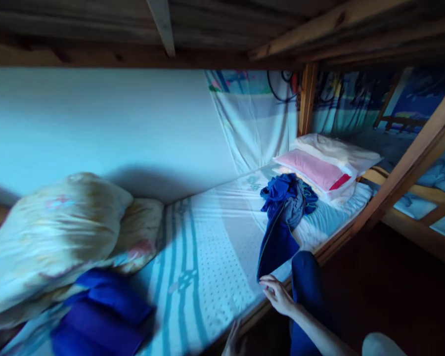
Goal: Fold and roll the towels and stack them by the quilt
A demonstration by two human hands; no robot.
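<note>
A crumpled dark blue garment (278, 242) with a greyish inner side lies on the bed, its lower end drawn out to a point near the bed's front edge. My right hand (280, 296) has its fingertips closed on that pointed end. My left hand (233, 341), cut off by the bottom of the view, is beside the bed's edge, with its fingers stretched out and nothing in them. Further left, a blue and purple folded cloth (102, 316) rests on the sheet, apart from both hands.
A patterned sheet (222, 267) covers the lower bunk. Big pale pillows (70, 222) are piled at the left, and a pink and white pillow stack (315, 168) lies at the far end. Wooden slats (330, 24) hang low overhead. A slanting wooden post (415, 163) stands at right.
</note>
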